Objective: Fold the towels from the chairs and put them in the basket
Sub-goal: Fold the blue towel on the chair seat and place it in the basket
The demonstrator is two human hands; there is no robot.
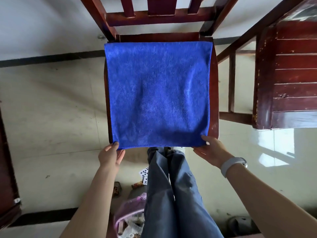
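Pale tiled floor (51,103); red wooden chair (213,93). Blue towel (157,93) lies spread flat over the seat. Our left hand (110,156) and right hand (211,150) each pinch a near corner. To fold well, we should lift both corners evenly, carry them to the far edge, and match the edges. No basket identifiable.

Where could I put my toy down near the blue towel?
The blue towel covers nearly the whole chair seat. Bare floor lies left of it. Crowded: cards and a pink bag by the legs.
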